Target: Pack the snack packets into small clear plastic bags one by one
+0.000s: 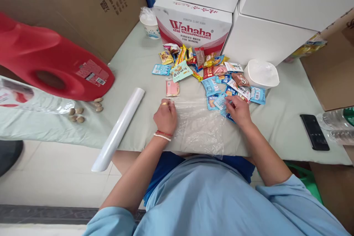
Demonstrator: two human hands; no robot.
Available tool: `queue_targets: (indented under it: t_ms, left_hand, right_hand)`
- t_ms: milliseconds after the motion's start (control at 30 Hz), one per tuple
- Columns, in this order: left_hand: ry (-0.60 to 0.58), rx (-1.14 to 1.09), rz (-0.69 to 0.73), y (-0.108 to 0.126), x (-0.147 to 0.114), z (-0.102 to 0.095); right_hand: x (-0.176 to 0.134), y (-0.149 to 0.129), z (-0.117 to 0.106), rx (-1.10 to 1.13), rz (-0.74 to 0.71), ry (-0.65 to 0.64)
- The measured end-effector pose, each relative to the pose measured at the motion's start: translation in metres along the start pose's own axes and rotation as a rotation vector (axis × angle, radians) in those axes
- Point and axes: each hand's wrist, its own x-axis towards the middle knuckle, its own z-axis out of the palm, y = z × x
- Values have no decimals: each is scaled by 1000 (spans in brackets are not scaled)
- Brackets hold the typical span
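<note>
Transparent plastic bag (200,127) lies flat on the cloth-covered table (146,121), between our two hands. We judge it very light, soft and slippery, easy to wrinkle, so we should take it by its upper corners. Our left hand (165,118) is closed, pinching the upper left corner. Our right hand (238,110) bends its fingers near the other corner, over a light-blue packet (220,101); we cannot tell which it grips. We count one red jug (69,59), one white roll (118,129), one white tub (249,76), one phone (314,132), many overlapping snack packets (181,71), seven nut-like pieces (79,110).
</note>
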Motion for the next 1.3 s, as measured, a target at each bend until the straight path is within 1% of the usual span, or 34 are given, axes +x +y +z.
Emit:
queue_targets:
  t_ms: [67,133,200,233,267,300,333,400,433,467,533,600,633,667,700,733,800,833,867,900,967,1000,1067,1133,1167,1233,1300]
  left_hand:
    - [112,-88,0,-9,-3,0]
    - [238,-111,51,-17,-3,0]
    - [371,-65,152,-24,-3,1]
    - [418,-33,224,-26,-4,1]
    - [437,-5,310,-29,-5,1]
    - [425,13,406,-31,-6,1]
    - [383,25,508,-32,-8,0]
    - [224,42,704,-33,-12,-2]
    - [130,55,768,-32,-14,-3]
    - [42,72,798,-32,-15,-5]
    - [-92,117,765,-31,-15,-9]
    - [-169,161,665,-31,-14,-12]
    - [-197,176,619,-32,-13,-13]
    - [-219,187,583,-34,-12,-14]
    - [-234,195,556,-35,-11,-14]
    - [-242,200,539,-36,-11,-15]
    - [-239,206,523,-38,-12,-14]
    - [-230,207,521,-38,-12,-14]
    - [-216,208,522,-37,-13,-14]
    - [-201,209,525,-37,-14,-14]
    - [-164,209,532,-36,-16,-17]
    - [-155,208,539,-37,-16,-19]
    - [-175,197,554,-43,-16,-24]
    - [-219,181,553,-52,-14,-29]
    - [-240,175,550,-57,-14,-31]
    - [-262,172,545,-66,-12,-33]
    - [-268,179,552,-72,-12,-34]
  right_hand:
    - [7,-3,6,-14,-13,27]
    - [19,-7,15,-54,-17,12]
    - [33,-12,23,-94,5,-24]
    - [39,-14,25,-104,14,-32]
    - [44,-17,27,-109,14,-27]
    - [46,-22,27,-113,4,-7]
    - [46,-27,27,-116,-13,22]
    - [36,-42,24,-121,-58,67]
    - [26,-51,23,-118,-92,53]
    - [13,-59,23,-108,-144,1]
    - [-18,-71,23,-78,-287,-191]
    - [-52,-72,21,-69,-402,-398]
    - [-67,-67,18,-79,-416,-465]
    - [-80,-60,12,-103,-391,-495]
    - [-91,-50,5,-140,-332,-486]
    - [-99,-40,-4,-183,-255,-448]
    - [-108,-24,-22,-261,-86,-320]
    - [-109,-20,-29,-283,-18,-249]
    - [-109,-20,-33,-285,23,-190]
    - [-107,-24,-33,-268,34,-151]
    - [-100,-39,-24,-198,-24,-137]
    - [-95,-49,-17,-158,-83,-171]
    - [-84,-64,-1,-111,-201,-277]
    - [-72,-69,7,-120,-256,-375]
    - [-64,-67,6,-129,-264,-413]
    - [-44,-59,-1,-132,-262,-474]
    - [-15,-56,-12,-140,-254,-526]
